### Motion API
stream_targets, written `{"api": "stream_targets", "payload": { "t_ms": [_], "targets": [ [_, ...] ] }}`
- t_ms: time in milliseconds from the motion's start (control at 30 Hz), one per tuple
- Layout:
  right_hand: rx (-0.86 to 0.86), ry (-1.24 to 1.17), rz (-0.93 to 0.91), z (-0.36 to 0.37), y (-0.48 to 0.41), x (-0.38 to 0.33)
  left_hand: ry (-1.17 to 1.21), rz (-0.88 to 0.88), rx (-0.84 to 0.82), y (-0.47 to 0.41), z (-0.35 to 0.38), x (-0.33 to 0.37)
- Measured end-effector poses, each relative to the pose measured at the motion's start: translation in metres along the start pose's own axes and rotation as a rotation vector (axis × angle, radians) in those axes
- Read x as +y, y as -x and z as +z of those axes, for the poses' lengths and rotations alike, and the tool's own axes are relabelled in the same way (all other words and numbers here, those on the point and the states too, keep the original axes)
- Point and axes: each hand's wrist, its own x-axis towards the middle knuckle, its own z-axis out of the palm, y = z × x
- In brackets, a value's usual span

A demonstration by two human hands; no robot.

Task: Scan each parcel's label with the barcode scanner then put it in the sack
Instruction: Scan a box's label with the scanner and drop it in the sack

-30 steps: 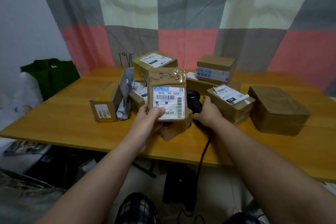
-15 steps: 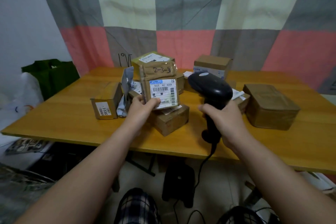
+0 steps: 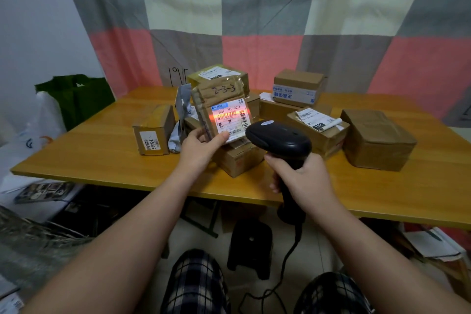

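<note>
Watching from my end, I'm seeing a change from half a second ago: an orange-red scan line is now glowing across the barcode, where the label was unlit before, and the scanner has swung in closer to the parcel. Starting at the left, a green bag is standing beside the counter; I cannot tell what is in it. On the counter a long box marked 3-5302 is lying next to a grey mailer. My left hand is grasping the parcel marked 2-3-3 by its lower edge, thumb on the front, holding it upright above a low box, with the label facing me. Just right of it, the scanner is pointing at that label, and my right hand is clenching around its handle, the cable hanging below the counter edge. Further right, a box with a curling label and a plain brown box are sitting closed.
</note>
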Motion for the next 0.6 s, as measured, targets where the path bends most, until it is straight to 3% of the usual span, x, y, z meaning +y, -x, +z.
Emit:
{"api": "stream_targets", "payload": {
  "t_ms": [400,600],
  "targets": [
    [-0.07,-0.06,-0.044,0.011,-0.001,0.0,0.083,0.079,0.027,0.014,-0.008,0.014],
    [-0.289,-0.137,-0.124,0.076,0.009,-0.011,0.192,0.044,0.235,0.082,-0.075,-0.016]
  ]
}}
